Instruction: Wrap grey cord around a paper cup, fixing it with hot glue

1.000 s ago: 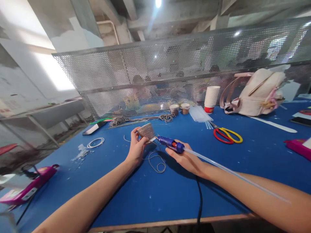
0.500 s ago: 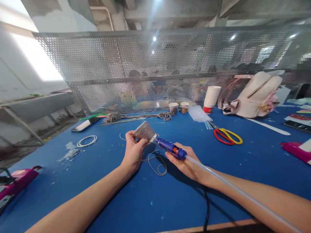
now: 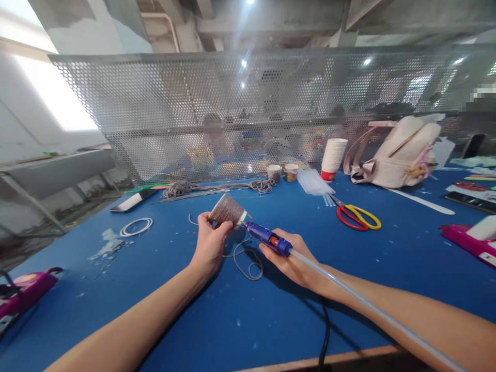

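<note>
My left hand (image 3: 210,242) is closed round a paper cup wrapped in grey cord (image 3: 228,211), held tilted just above the blue table (image 3: 232,310). My right hand (image 3: 291,260) grips a blue hot-glue gun (image 3: 267,237) whose nozzle touches the cup's side. A long clear glue stick (image 3: 368,305) sticks out of the gun's back along my right forearm. The gun's black cable (image 3: 324,330) runs off the near table edge. A loose loop of grey cord (image 3: 248,261) lies on the table under my hands.
Red-and-yellow scissors (image 3: 358,217), clear glue sticks (image 3: 315,183), stacked paper cups (image 3: 334,158) and a pale backpack (image 3: 399,152) lie to the right. Cord coils (image 3: 182,190) and a white ring (image 3: 135,226) lie left. Pink devices (image 3: 23,292) sit at both sides. A perforated metal screen (image 3: 248,103) backs the table.
The view has shifted slightly. My hands have stayed together, the cup has turned a little in my left hand and the gun's nozzle remains against it.
</note>
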The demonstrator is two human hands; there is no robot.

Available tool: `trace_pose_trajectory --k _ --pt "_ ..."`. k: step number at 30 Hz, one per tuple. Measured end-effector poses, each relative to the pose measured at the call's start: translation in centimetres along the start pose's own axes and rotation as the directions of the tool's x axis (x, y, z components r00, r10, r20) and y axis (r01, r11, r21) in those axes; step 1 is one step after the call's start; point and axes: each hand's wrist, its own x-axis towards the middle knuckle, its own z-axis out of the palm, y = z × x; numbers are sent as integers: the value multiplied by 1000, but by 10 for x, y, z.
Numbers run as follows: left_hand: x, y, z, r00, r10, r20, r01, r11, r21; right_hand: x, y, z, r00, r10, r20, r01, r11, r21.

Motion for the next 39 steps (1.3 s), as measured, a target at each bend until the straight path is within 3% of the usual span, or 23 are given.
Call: trace_pose_trajectory --k 17,22,28,35,39 --pt "1 -5 -3 1000 24 13 -25 996 86 -4 8 3 993 -118 1 117 986 -121" --pt "0 -4 -2 1000 30 -2 -30 995 99 -5 8 3 988 -147 56 155 970 -187" --pt "-1 -3 -2 999 36 10 -37 994 100 -5 9 1 991 -133 14 133 972 -194" --pt "-1 -2 -2 999 51 3 -51 992 116 -6 7 2 982 -167 84 182 954 -236" --pt "-3 0 0 999 46 10 -47 993 107 -5 8 0 988 -143 50 151 957 -246"
